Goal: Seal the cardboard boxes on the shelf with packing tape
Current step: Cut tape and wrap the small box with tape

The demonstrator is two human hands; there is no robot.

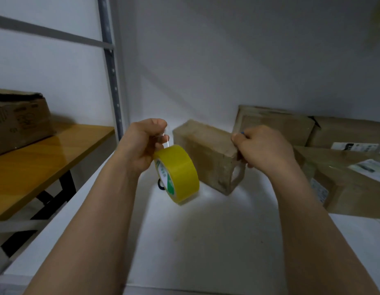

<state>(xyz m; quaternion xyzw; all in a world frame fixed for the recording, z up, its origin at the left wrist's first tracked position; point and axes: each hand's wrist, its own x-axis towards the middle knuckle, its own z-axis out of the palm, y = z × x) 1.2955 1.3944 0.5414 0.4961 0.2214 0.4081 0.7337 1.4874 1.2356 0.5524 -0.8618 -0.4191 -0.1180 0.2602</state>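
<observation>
Left hand [142, 146] grips glossy yellow tape roll [179, 173]; green-and-white core label unreadable. Right hand [263, 147] clasps corner of small brown cardboard box [208, 154] on white shelf [206, 241].

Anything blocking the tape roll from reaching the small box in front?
Nothing visible. The yellow tape roll, held by the left hand, hangs just left of the small cardboard box; the right hand grips that box's upper corner.

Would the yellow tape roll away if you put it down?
On its edge, probably: the yellow tape roll is round and the shelf looks smooth. Laid flat, it likely stays. It seems light, hanging from the left hand.
</observation>
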